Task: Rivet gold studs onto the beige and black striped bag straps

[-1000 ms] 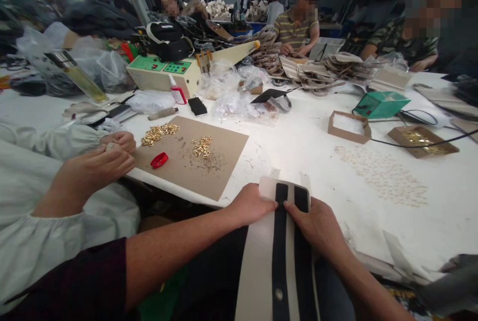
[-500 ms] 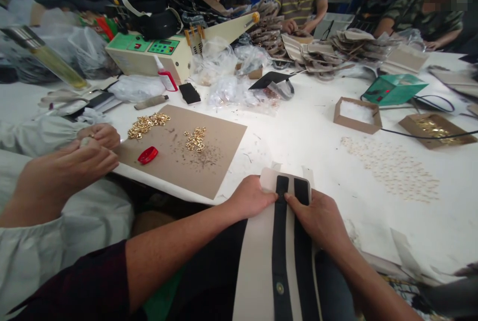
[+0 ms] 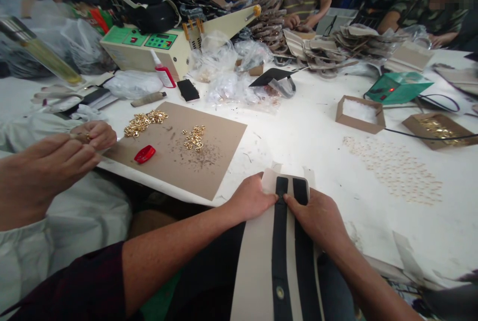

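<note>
A long pale board (image 3: 254,256) with two black strips (image 3: 280,256) leans over my lap, its top end at the table edge. My left hand (image 3: 256,196) grips its left side, thumb pressed on the left strip near the top. From the right side my right hand (image 3: 321,214) holds the same board, its thumb tip beside the other thumb on that strip. The fingers of both hands are hidden behind the board. Lower on the left strip sits a round metal piece (image 3: 280,292).
A brown sheet (image 3: 220,149) holds gold rings (image 3: 194,138) and a red dish (image 3: 145,154). At left, another person's hands (image 3: 74,152) work close by. Small pieces (image 3: 396,169) lie at right, near cardboard boxes (image 3: 360,114) and a green device (image 3: 401,87).
The neighbouring person's hands at left have shifted slightly left and separated a little. My hands and the board stay almost in place, while the camera view has moved slightly.
</note>
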Demonstrator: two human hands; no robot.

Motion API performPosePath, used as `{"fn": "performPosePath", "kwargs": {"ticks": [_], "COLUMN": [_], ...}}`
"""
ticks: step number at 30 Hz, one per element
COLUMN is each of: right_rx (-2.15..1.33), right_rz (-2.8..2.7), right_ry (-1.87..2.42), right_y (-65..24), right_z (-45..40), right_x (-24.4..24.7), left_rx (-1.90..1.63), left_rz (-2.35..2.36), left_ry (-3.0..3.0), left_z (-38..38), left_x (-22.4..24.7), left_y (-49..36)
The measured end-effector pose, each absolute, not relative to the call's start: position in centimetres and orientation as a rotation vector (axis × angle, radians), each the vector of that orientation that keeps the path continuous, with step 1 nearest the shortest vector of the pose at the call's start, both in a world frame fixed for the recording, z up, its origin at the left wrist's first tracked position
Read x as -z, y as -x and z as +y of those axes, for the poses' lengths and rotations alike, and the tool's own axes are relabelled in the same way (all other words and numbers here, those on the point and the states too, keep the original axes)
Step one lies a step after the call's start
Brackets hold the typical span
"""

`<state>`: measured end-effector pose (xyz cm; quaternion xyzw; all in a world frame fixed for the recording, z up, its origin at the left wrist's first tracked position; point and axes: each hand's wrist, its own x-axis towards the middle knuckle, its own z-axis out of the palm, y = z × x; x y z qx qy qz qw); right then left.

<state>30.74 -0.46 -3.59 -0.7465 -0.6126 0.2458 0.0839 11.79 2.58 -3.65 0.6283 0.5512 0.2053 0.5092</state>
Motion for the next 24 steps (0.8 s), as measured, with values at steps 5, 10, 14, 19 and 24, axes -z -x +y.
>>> {"fn": "performPosePath", "kwargs": {"ticks": [5,10,14,19,24], "right_rx": [-0.724,-0.764,-0.799,-0.774,-0.586], "right_rz": [-1.847,-1.835,-1.86,-1.792,-1.568], "right_ry": [2.249,2.185,2.052,1.926,2.007], "right_y": [-30.3,-30.1,-30.0,-30.0,-35.7], "right_z": [-0.3,-0.5,-0.1,0.5,0.5], "right_x": [3.3,3.2,3.9,4.0,4.6], "left_rx": [-0.45,-0.656,-0.622,-0.683,-0.716], "left_rz": [1.536,1.586,1.364,1.448,1.454], "left_ry": [-1.627,-2.117,-2.158,-1.95,-1.932], "left_z": [2.0,0.9,0.4,0.4,0.8], "left_x": [3.4,3.4,4.2,4.7,4.9], "left_y": [-11.8,-11.6,-12.0,-12.6,-12.5]}}
